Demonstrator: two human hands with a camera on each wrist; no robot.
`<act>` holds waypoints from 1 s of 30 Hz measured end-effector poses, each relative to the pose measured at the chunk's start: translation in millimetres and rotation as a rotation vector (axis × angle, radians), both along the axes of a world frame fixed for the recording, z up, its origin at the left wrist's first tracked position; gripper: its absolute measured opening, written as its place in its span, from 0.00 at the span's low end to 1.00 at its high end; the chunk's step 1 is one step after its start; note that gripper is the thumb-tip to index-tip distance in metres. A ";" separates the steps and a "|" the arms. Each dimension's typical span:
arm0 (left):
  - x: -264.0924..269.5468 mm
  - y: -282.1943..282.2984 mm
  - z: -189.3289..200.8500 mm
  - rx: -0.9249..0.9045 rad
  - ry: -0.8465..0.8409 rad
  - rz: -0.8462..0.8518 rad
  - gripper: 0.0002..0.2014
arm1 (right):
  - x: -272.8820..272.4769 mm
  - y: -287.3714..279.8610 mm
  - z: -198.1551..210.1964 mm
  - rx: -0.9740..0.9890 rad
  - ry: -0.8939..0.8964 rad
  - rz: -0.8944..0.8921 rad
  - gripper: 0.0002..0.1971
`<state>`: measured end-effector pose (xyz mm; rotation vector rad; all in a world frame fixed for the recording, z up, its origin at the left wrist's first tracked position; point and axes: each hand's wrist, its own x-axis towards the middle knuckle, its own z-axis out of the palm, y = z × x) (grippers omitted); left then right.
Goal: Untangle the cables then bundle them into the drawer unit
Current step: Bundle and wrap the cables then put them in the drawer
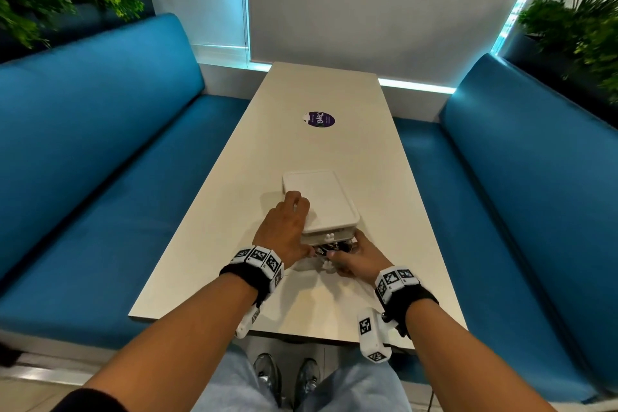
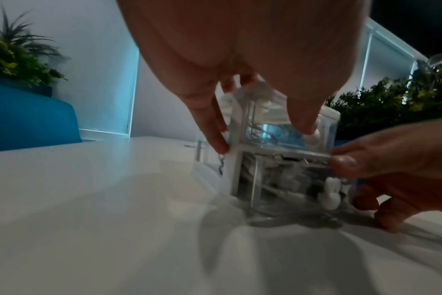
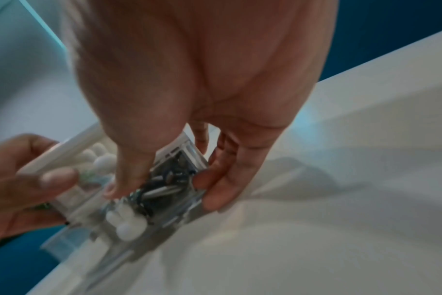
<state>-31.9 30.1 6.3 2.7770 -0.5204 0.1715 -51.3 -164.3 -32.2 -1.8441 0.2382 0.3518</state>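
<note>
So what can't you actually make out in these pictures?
- Cables in the pulled-out lower drawer: a dark blurred jumble in the right wrist view, so bundled or tangled cannot be told.
- Drawer unit front: in the head view both hands, left hand and right hand, cover most of it.
- Upper drawer contents: too blurred in the left wrist view.
- Purple sticker: small print unreadable in the head view.

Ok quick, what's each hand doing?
Left hand: holds the drawer unit steady.
Right hand: grips the bottom drawer with cables inside.
</note>
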 end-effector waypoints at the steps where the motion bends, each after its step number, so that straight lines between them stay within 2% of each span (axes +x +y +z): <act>1: -0.5 -1.6 -1.2 0.008 0.000 0.010 0.38 | -0.5 -3.8 2.5 0.018 0.002 0.025 0.34; 4: 1.2 -0.2 -8.6 -0.047 0.015 -0.002 0.39 | -2.7 -7.5 5.0 0.007 -0.012 0.054 0.33; 7: 5.7 8.8 -8.0 -0.249 0.090 -0.101 0.31 | -5.1 -9.8 -1.2 -0.089 -0.036 0.020 0.41; 9: 6.8 18.0 -9.4 -0.300 0.152 -0.157 0.28 | -9.0 -9.8 -3.9 -0.195 -0.088 -0.010 0.42; 12: 0.8 27.1 -21.4 -0.457 0.208 -0.173 0.40 | -15.1 -6.3 1.6 -0.312 -0.160 -0.045 0.34; 15: -8.5 28.4 -33.3 -0.633 0.257 -0.075 0.42 | -12.2 -1.3 -2.3 -0.345 -0.191 -0.078 0.31; 20: -7.7 37.1 -41.9 -0.515 0.245 -0.060 0.41 | -9.3 1.0 -8.4 -0.400 -0.220 -0.149 0.34; 23: -3.1 35.4 -41.4 -0.589 0.360 0.007 0.33 | -8.0 -1.7 -3.9 -0.436 -0.215 -0.092 0.29; 26: -2.9 28.2 -46.4 -0.591 0.394 0.067 0.23 | -7.3 -11.0 -3.8 -0.481 -0.198 0.036 0.23; 30: -0.8 20.1 -47.1 -0.595 0.377 0.145 0.19 | -10.4 -21.2 -7.6 -0.509 -0.224 0.075 0.19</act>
